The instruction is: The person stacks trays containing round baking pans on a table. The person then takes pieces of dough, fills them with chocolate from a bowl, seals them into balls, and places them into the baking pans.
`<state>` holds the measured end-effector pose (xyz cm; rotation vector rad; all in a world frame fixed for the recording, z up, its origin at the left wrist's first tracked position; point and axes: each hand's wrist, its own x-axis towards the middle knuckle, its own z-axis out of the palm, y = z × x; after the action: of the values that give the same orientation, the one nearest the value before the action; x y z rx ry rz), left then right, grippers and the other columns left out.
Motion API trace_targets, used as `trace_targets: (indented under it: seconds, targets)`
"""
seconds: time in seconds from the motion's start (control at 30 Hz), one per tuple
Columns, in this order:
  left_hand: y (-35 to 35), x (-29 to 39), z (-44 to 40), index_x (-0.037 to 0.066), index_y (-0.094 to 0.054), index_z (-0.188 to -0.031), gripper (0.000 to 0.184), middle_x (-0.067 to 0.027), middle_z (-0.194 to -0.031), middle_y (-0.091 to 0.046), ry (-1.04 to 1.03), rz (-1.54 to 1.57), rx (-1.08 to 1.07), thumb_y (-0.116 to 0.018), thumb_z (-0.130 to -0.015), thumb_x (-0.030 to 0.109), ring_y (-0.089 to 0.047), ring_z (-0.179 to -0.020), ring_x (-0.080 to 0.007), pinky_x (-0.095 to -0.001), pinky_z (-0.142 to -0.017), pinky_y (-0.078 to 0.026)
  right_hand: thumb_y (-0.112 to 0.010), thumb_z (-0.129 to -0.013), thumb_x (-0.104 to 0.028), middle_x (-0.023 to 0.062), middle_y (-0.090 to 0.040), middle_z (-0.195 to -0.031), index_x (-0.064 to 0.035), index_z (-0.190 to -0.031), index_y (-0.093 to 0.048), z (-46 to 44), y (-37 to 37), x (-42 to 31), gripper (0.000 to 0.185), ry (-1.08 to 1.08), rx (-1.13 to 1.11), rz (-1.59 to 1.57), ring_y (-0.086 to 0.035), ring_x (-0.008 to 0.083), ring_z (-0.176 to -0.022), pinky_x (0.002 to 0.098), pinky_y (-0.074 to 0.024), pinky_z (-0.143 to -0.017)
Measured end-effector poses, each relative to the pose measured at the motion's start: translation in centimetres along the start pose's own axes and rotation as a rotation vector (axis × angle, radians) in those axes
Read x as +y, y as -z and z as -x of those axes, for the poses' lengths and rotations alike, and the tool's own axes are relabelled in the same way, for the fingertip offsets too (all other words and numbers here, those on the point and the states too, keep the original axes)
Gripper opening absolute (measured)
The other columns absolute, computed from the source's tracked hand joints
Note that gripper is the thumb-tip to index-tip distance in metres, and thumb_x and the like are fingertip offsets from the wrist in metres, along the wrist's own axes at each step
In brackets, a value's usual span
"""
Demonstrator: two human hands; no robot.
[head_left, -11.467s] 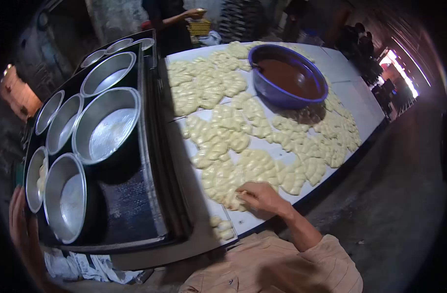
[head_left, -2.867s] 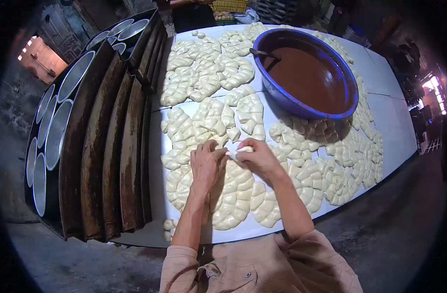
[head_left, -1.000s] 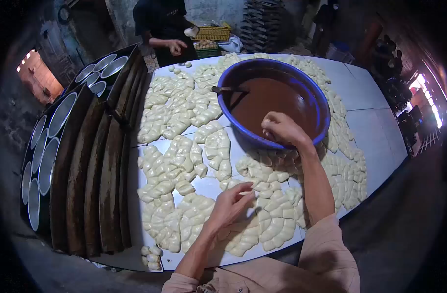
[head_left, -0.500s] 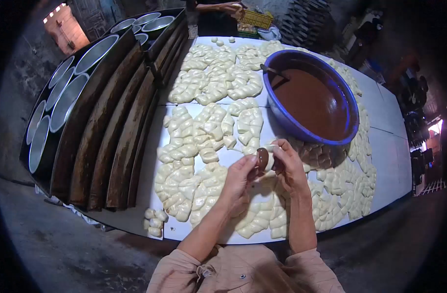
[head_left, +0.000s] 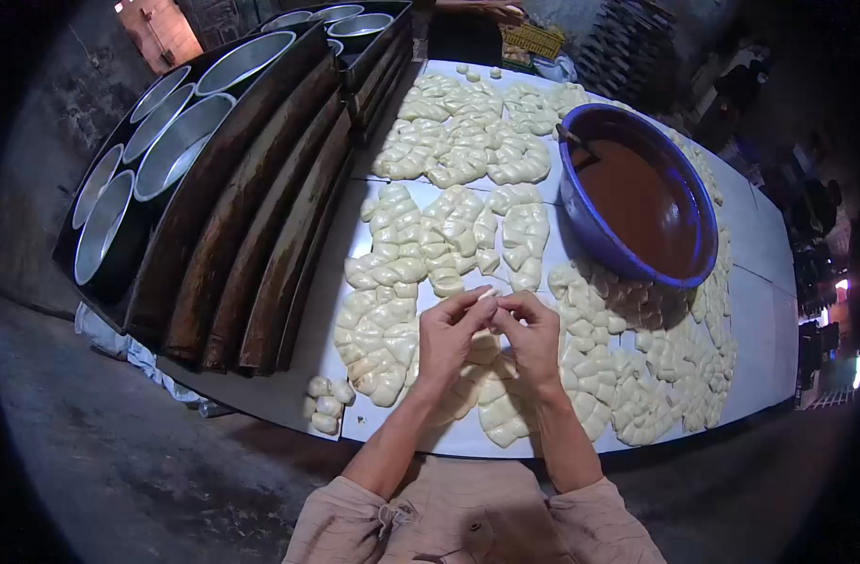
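Both hands meet over the dough near the table's front half. My left hand and my right hand pinch a small piece of pale dough between thumbs and fingertips; most of it is hidden by the fingers. Around and below them lie many pale dough pieces, pressed together in sheets on the white table. To the right of the hands stands a blue basin of brown filling, with a dark handle leaning on its inner left side.
Stacked dark trays stand at the left, with round metal pans on top. Several small dough balls sit at the front left corner. Behind the table are part of a person and a yellow crate.
My right hand has come from over the basin to meet my left hand. Brown filling showed on the dough half a second ago; now the fingers close around the piece. The view has shifted.
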<state>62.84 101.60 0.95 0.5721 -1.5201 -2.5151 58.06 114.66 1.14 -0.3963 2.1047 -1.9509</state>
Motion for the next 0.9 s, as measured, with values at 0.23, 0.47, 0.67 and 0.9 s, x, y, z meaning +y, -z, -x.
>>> trace_targets:
  seconds: [0.23,0.47,0.67,0.9]
  targets:
    - [4.0,4.0,-0.2,0.002,-0.071,-0.108,0.027,-0.0012,-0.091,-0.069,0.250,-0.073,-0.038,-0.071,-0.091,0.024,-0.064,-0.075,-0.0084,-0.0222,-0.064,-0.054,-0.072,-0.086,-0.008,0.0096,-0.065,-0.113,0.0000,-0.106,-0.071,1.6,-1.3,-1.9,0.022,0.035,-0.244,-0.120,-0.059,0.0119,-0.090,0.0244,-0.0475,-0.078]
    - [5.1,2.9,3.2,0.002,-0.068,-0.116,0.023,-0.0065,-0.103,-0.070,-0.041,-0.050,-0.080,-0.064,-0.095,0.011,-0.067,-0.090,-0.0105,-0.0257,-0.075,-0.059,-0.071,-0.087,-0.004,0.0084,-0.061,-0.108,-0.0025,-0.109,-0.065,0.9,-4.3,-1.0,0.023,0.290,-0.071,-0.165,-0.059,0.0162,-0.096,0.0287,-0.0483,-0.079]
    - [6.4,1.6,6.8,0.001,-0.061,-0.126,0.031,-0.0020,-0.097,-0.068,-0.019,-0.095,0.012,-0.060,-0.097,0.009,-0.062,-0.080,-0.0053,-0.0208,-0.070,-0.054,-0.073,-0.085,-0.003,0.0082,-0.064,-0.095,-0.0006,-0.097,-0.065,2.7,-6.6,1.3,0.014,0.313,-0.063,0.043,-0.058,0.0142,-0.079,0.0281,-0.0492,-0.073]
    - [10.4,-0.4,12.0,-0.003,-0.069,-0.108,0.023,-0.0006,-0.090,-0.069,-0.057,-0.095,0.363,-0.065,-0.096,0.017,-0.062,-0.080,-0.0057,-0.0208,-0.070,-0.052,-0.070,-0.084,-0.001,0.0125,-0.065,-0.103,0.0009,-0.109,-0.064,6.0,-9.4,-0.7,0.026,0.187,-0.460,0.162,-0.064,0.0203,-0.092,0.0296,-0.0512,-0.080]
